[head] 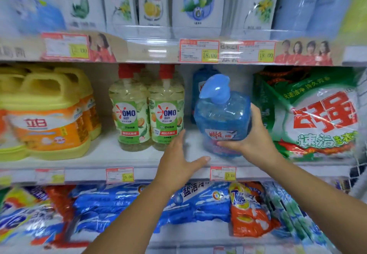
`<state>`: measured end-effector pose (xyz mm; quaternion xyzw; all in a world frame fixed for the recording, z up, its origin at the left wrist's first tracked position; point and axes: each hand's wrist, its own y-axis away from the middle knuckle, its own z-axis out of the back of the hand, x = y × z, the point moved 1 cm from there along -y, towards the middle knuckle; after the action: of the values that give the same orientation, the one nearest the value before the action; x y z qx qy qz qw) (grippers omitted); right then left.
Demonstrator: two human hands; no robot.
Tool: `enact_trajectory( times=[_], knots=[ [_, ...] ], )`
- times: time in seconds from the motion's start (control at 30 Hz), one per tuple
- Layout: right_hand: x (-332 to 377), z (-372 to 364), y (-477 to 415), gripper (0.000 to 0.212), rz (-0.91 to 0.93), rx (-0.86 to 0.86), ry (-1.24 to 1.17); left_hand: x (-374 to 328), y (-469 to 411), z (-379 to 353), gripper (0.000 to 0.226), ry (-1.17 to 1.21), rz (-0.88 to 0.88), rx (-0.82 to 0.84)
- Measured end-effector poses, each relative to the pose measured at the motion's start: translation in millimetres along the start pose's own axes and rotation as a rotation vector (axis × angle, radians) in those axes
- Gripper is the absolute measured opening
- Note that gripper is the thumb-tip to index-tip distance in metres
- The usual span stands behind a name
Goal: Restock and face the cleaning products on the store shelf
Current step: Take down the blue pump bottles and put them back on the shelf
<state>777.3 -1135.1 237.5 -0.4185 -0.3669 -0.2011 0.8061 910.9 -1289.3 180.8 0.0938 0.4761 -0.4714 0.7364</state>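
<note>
Holding a blue pump bottle (pixel 222 118) at the middle shelf (pixel 95 155), we appear to be partway through the restocking step, setting this bottle into the gap between two OMO dish-soap bottles (pixel 166 114) on the left and a large green detergent bag (pixel 317 118) on the right. Our right hand (pixel 256 134) grips the bottle from its right side, fingers curled round the back and the thumb laid across the lower front by the label. Our left hand (pixel 178 154) holds nothing; it lies flat and spread on the shelf board, fingertips close to the nearer OMO bottle and thumb at the front lip. The bottle sits near the shelf's front edge, above a price tag (pixel 223 173), with a second blue bottle (pixel 200 87) standing behind it. Its base is blurred, so we cannot tell whether it touches the board. The bottle is translucent blue with a broad rounded body, a glossy wrinkled surface, a pale blue pump head pointing left, and a red and white label low on its front. Next, we judge, it needs setting down upright, lining up with the bottle behind and turning label-forward.
</note>
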Motion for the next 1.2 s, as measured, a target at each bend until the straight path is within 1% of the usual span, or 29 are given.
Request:
enact_trajectory(
  times=[0.07, 0.13, 0.2, 0.27, 0.37, 0.4, 0.43, 0.47, 0.53, 0.57, 0.63, 0.7, 0.77, 0.83, 0.9, 0.97, 1.03, 1.1, 1.13, 1.17, 1.2],
  knots=[
    [20, -6, 17, 0.101, 0.057, -0.015, -0.029, -6, 8, 9, 0.102, 0.059, -0.027, 0.021],
    [44, -10, 28, 0.103, 0.105, -0.016, -0.046, -10, 16, 19, 0.096, 0.106, -0.058, 0.045],
    [67, -12, 34, 0.103, 0.123, 0.004, -0.078, -14, 24, 31, 0.089, 0.192, -0.049, 0.072],
    [83, -15, 40, 0.100, 0.094, 0.064, -0.146, -18, 36, 46, 0.086, 0.327, -0.005, 0.129],
    [90, -29, 56, 0.099, 0.019, 0.219, -0.234, -10, 61, 62, 0.089, 0.478, -0.021, 0.300],
    [89, -36, 63, 0.098, -0.008, 0.260, -0.254, -1, 70, 64, 0.089, 0.506, -0.011, 0.299],
    [89, -43, 69, 0.101, -0.031, 0.284, -0.268, 8, 81, 64, 0.088, 0.530, 0.012, 0.252],
    [89, -50, 74, 0.108, -0.041, 0.286, -0.275, 19, 90, 63, 0.087, 0.553, 0.042, 0.191],
    [94, -61, 79, 0.124, -0.041, 0.257, -0.255, 35, 102, 58, 0.087, 0.599, 0.100, 0.093],
    [98, -66, 80, 0.125, -0.048, 0.230, -0.240, 39, 107, 57, 0.084, 0.610, 0.120, 0.040],
    [106, -76, 80, 0.116, -0.053, 0.183, -0.200, 44, 112, 58, 0.079, 0.573, 0.112, -0.093],
    [109, -87, 80, 0.104, -0.082, 0.089, -0.189, 49, 117, 59, 0.078, 0.416, 0.054, -0.216],
    [108, -97, 80, 0.086, -0.101, -0.018, -0.192, 52, 123, 59, 0.084, 0.255, 0.012, -0.264],
    [105, -102, 79, 0.076, -0.057, -0.076, -0.180, 53, 127, 65, 0.090, 0.211, -0.001, -0.206],
    [103, -100, 76, 0.074, -0.019, -0.075, -0.205, 54, 124, 83, 0.086, 0.236, 0.025, -0.041],
    [102, -97, 73, 0.075, -0.005, 0.002, -0.275, 58, 120, 105, 0.083, 0.236, 0.103, 0.130],
    [97, -92, 70, 0.084, -0.025, 0.094, -0.345, 68, 117, 117, 0.094, 0.254, 0.174, 0.240],
    [92, -92, 70, 0.083, -0.050, 0.178, -0.434, 71, 120, 119, 0.104, 0.335, 0.203, 0.364],
    [91, -94, 70, 0.079, -0.062, 0.216, -0.488, 69, 122, 117, 0.102, 0.390, 0.210, 0.424],
    [92, -96, 71, 0.078, -0.079, 0.245, -0.532, 67, 124, 114, 0.095, 0.420, 0.206, 0.446],
    [92, -97, 71, 0.081, -0.104, 0.268, -0.541, 66, 126, 111, 0.088, 0.423, 0.198, 0.430]
  ],
)
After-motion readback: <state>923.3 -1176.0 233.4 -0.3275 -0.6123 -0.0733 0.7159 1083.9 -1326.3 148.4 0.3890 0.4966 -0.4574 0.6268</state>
